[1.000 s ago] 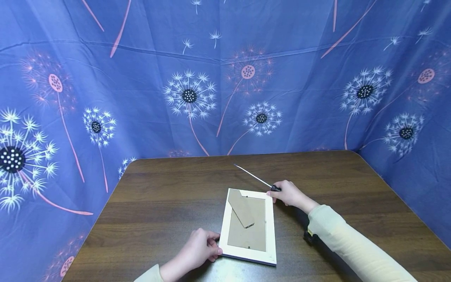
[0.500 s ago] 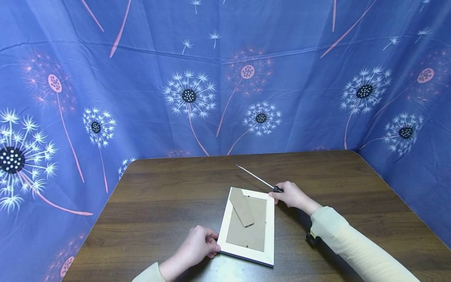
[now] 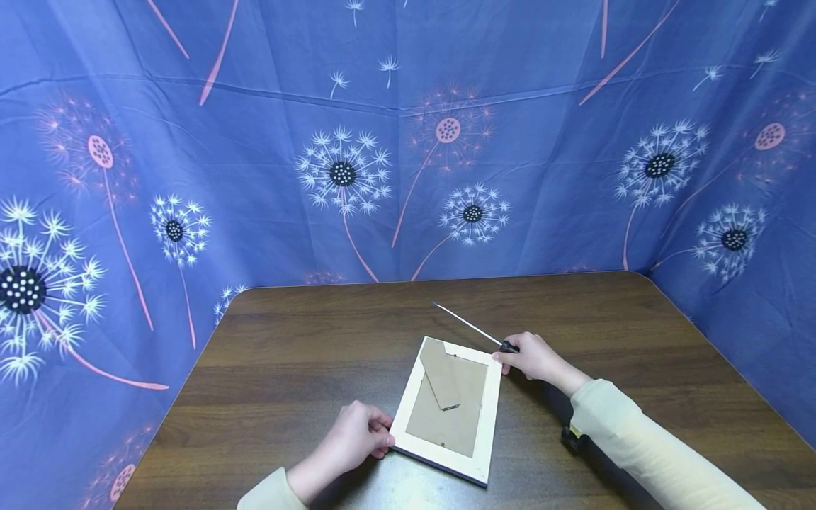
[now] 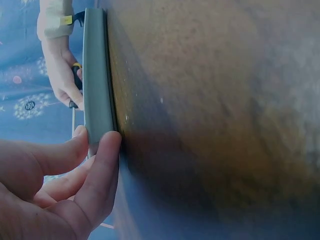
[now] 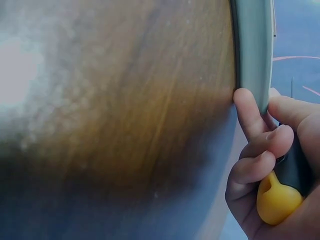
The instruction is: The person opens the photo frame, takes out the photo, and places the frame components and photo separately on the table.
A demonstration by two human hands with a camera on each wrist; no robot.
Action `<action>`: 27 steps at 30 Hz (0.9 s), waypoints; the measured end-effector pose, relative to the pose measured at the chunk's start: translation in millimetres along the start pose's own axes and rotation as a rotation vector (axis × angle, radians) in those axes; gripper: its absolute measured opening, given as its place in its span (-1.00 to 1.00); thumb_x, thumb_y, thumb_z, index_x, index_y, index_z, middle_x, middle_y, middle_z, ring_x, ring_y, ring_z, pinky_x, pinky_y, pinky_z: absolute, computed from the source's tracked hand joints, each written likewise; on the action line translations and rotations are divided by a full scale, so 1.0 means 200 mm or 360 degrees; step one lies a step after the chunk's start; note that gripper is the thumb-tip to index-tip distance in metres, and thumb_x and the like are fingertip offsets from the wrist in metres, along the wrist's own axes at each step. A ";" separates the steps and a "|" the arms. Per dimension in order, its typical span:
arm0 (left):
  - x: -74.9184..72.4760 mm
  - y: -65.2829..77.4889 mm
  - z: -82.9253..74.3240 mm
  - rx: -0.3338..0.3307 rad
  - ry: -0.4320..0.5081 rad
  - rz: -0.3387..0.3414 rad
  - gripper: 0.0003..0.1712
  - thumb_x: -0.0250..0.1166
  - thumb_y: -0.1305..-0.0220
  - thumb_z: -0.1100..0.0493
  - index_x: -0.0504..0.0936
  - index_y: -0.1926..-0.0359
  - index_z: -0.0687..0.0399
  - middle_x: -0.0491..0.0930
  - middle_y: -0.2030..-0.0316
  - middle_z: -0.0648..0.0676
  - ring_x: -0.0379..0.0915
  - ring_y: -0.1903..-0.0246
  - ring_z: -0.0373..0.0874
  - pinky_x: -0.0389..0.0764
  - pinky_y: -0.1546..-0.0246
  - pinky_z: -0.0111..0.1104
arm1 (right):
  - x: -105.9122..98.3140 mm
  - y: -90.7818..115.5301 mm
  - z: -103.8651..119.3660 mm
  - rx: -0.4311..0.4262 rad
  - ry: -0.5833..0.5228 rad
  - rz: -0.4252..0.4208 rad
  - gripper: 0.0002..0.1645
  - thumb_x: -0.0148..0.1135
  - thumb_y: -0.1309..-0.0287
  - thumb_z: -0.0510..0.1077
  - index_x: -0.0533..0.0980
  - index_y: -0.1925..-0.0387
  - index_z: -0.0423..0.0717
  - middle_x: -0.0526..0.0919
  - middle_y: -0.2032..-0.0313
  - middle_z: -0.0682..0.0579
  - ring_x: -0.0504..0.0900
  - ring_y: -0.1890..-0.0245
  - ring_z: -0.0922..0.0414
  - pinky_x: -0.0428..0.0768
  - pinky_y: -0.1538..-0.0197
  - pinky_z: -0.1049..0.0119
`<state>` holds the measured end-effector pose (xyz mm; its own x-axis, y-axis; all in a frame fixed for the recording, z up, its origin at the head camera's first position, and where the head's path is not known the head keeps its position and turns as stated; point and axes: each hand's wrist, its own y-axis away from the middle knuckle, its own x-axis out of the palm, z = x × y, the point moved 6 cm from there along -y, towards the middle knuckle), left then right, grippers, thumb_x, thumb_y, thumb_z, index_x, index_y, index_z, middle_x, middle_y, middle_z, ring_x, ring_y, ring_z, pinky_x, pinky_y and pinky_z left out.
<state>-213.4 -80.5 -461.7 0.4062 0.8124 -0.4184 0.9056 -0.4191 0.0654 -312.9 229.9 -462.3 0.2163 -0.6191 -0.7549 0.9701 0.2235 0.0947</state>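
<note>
A white picture frame lies face down on the table, turned slightly, its brown backing and folded stand flap upward. My left hand pinches its near left corner; in the left wrist view thumb and fingers grip the pale side edge. At the far right corner my right hand pinches the frame between thumb and forefinger. That same hand holds a screwdriver, its long shaft pointing away to the far left. Its black and yellow handle sits in the palm under the curled fingers.
The brown wooden table has rounded far corners. A blue cloth printed with dandelions hangs behind it and along both sides. A black device with a yellow part shows beneath the right sleeve.
The frame has turned a little clockwise on the table, its near edge swinging left. My left hand has shifted slightly left, and my right hand with the screwdriver slightly right and nearer.
</note>
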 end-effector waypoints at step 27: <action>-0.06 -0.03 0.00 0.0006 -0.0088 -0.0060 -0.90 0.36 -0.01 0.45 0.64 0.38 0.41 0.63 0.58 0.11 0.60 0.63 -0.12 0.65 0.64 -0.45 | -0.01 0.11 -0.01 -0.0065 -0.0023 -0.0061 -0.73 0.23 -0.19 -0.07 0.53 0.56 -0.11 0.57 0.69 0.09 0.23 0.91 0.30 0.35 0.83 0.39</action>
<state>-224.2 -88.6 -457.0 0.3645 0.8038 -0.4701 0.9195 -0.3903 0.0456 -291.3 237.2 -459.7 0.1810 -0.6384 -0.7481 0.9725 0.2296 0.0393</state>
